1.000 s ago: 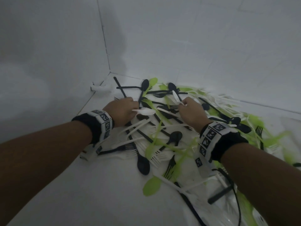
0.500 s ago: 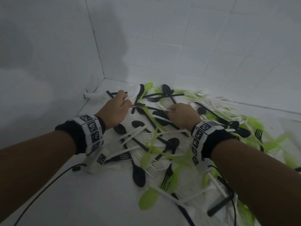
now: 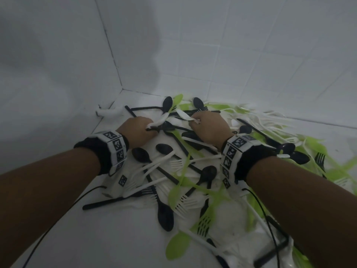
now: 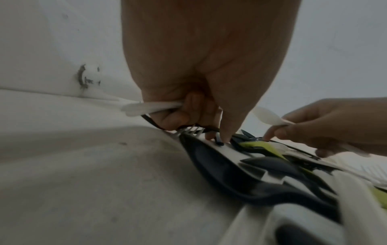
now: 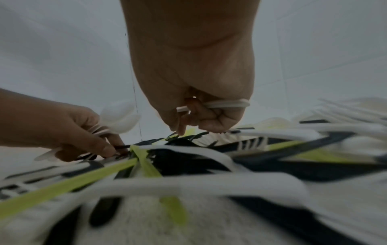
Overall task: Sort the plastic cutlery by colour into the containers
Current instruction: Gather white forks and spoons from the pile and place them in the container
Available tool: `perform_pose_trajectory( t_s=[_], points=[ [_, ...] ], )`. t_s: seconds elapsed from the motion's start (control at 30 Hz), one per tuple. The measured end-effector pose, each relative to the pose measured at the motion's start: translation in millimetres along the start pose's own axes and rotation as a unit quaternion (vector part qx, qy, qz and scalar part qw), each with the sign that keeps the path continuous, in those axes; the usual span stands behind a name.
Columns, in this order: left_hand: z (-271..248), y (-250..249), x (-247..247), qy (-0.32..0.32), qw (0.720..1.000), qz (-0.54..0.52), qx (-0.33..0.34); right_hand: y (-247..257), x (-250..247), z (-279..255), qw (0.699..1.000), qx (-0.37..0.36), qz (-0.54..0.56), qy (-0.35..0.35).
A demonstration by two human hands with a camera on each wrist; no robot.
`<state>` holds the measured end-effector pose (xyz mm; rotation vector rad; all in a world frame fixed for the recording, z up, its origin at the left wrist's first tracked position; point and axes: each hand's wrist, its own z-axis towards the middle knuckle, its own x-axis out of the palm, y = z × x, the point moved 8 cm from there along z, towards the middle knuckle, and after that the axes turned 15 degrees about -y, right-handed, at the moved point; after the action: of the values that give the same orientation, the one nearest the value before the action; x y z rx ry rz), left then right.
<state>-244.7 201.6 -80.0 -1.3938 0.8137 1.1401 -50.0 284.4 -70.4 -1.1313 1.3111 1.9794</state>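
Observation:
A pile of black, white and lime-green plastic cutlery (image 3: 193,171) lies on the white tiled floor in a corner. My left hand (image 3: 149,127) grips white spoons (image 3: 161,119) in its curled fingers. In the left wrist view its thumb and forefinger tips touch a black piece (image 4: 218,140). My right hand (image 3: 193,121) holds a white spoon (image 3: 183,115), the handle (image 5: 224,104) tucked under curled fingers. Its forefinger points down at a black fork (image 5: 188,137). No container is in view.
White tiled walls meet in a corner just beyond the pile. A small white object (image 3: 109,112) lies at the left wall's base. Black cables (image 3: 48,227) trail from both wrists across the floor. Bare floor (image 3: 106,238) shows at the near left.
Both hands have reached farther toward the corner end of the pile, still holding their white spoons. Their fingertips are now down on black pieces.

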Motion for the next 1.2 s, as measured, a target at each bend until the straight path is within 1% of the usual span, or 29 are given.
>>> perform_pose_trajectory(
  t_s=[0.13, 0.23, 0.33, 0.4, 0.47, 0.6, 0.8, 0.9, 1.07, 1.2],
  points=[
    [-7, 1, -6, -0.005, 0.999, -0.014, 0.033, 11, 13, 17, 0.999, -0.02, -0.031, 0.03],
    [-18, 2, -13, 0.0, 0.998, -0.058, 0.03, 12, 24, 22, 0.997, -0.022, -0.063, 0.049],
    [-28, 8, -29, -0.053, 0.992, -0.112, 0.003, 14, 31, 23, 0.994, -0.026, -0.096, 0.056],
    [-33, 14, -39, -0.096, 0.987, -0.125, -0.011, 17, 33, 24, 0.99, -0.03, -0.127, 0.059],
    [-36, 20, -45, -0.12, 0.984, -0.13, -0.023, 20, 34, 25, 0.985, -0.037, -0.157, 0.055],
    [-40, 26, -48, -0.123, 0.982, -0.136, -0.042, 23, 33, 22, 0.983, -0.053, -0.17, 0.036],
    [-43, 29, -47, -0.126, 0.981, -0.141, -0.047, 38, 29, 20, 0.991, -0.1, -0.08, 0.019],
    [-43, 31, -47, -0.127, 0.98, -0.145, -0.051, 45, 35, 23, 0.994, -0.078, -0.07, 0.032],
    [-46, 31, -48, -0.127, 0.979, -0.152, -0.047, 44, 42, 27, 0.993, -0.054, -0.103, 0.027],
    [-45, 34, -46, -0.124, 0.98, -0.146, -0.05, 45, 38, 24, 0.986, -0.08, -0.14, 0.038]
  ],
)
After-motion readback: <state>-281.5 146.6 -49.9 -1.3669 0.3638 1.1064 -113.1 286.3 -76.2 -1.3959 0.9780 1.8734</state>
